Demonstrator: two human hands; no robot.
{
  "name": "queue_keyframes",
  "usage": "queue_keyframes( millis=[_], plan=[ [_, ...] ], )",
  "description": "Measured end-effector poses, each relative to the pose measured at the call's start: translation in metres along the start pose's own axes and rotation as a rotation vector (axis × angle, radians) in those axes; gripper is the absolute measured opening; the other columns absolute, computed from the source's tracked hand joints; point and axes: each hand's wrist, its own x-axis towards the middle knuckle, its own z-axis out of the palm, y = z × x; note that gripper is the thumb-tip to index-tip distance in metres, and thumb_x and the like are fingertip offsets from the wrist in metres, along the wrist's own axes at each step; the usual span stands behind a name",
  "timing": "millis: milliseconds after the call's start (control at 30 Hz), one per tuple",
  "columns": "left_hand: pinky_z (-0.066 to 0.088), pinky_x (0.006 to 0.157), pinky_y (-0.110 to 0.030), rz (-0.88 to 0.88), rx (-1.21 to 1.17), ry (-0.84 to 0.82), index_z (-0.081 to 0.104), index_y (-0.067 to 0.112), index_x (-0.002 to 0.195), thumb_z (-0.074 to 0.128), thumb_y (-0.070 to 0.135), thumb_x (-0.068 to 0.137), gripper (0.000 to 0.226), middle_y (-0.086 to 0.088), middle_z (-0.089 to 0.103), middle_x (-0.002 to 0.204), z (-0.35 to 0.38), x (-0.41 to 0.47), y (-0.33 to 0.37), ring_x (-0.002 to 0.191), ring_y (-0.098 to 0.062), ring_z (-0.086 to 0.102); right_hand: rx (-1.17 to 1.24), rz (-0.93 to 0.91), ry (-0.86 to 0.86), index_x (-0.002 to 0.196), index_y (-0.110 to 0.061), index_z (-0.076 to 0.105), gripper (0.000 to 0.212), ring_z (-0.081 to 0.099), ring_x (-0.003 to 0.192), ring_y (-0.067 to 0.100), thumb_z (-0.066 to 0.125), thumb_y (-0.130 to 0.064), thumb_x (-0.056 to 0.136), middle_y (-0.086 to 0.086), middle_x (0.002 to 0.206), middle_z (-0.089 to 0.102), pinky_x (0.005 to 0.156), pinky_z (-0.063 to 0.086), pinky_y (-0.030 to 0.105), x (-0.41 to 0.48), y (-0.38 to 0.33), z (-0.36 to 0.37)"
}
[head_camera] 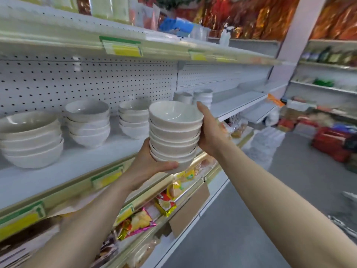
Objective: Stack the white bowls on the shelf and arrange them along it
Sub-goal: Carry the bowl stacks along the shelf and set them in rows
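Observation:
I hold a stack of several small white bowls (174, 132) in the air in front of the white shelf (81, 163). My left hand (148, 163) cups the stack from below, thumb curled round the bottom bowl. My right hand (209, 130) grips the stack's right side. On the shelf stand more stacks of white bowls: a large one at the far left (31, 140), one behind it (88, 124), a smaller one (133, 118) and two small stacks farther right (195, 97).
A pegboard back wall (96, 82) stands behind the bowls. An upper shelf (135, 45) with price tags hangs overhead. Snack packets (139, 219) fill the shelf below. Red crates (332, 144) and goods sit on the aisle floor at right.

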Motion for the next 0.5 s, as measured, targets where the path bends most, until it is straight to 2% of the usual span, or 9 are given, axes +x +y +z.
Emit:
queue_keyframes(
  millis=[167,333,500],
  plan=[
    [0.056,0.093,-0.043,0.035,-0.072,-0.102,0.052,0.033,0.124,0.090,0.029,0.047,0.086,0.008,0.068,0.121,0.088,0.072,-0.007,0.113,-0.010,0.064,-0.088,-0.042,0.031,0.131,-0.016,0.060,0.062,0.062,0.118,0.022,0.023,-0.054,0.100,0.007,0.124,0.068,0.106,0.044,0.043,0.019,-0.023,-0.104],
    [0.057,0.088,-0.047,0.035,-0.120,-0.183,0.049,0.027,0.130,0.091,0.028,0.048,0.092,0.003,0.066,0.124,0.163,0.141,-0.019,0.116,-0.017,0.063,-0.055,-0.042,0.109,0.123,-0.016,0.065,0.063,0.063,0.117,0.020,0.023,-0.057,0.100,0.006,0.123,0.068,0.106,0.041,0.040,0.043,-0.036,-0.199],
    [0.057,0.089,-0.042,0.038,-0.126,-0.289,0.048,0.027,0.132,0.091,0.028,0.050,0.092,0.004,0.066,0.124,0.226,0.218,-0.039,0.116,-0.017,0.063,-0.007,-0.024,0.207,0.130,-0.014,0.061,0.066,0.060,0.121,0.024,0.029,-0.061,0.096,0.008,0.127,0.066,0.114,0.034,0.045,0.082,-0.039,-0.288]
  ],
)
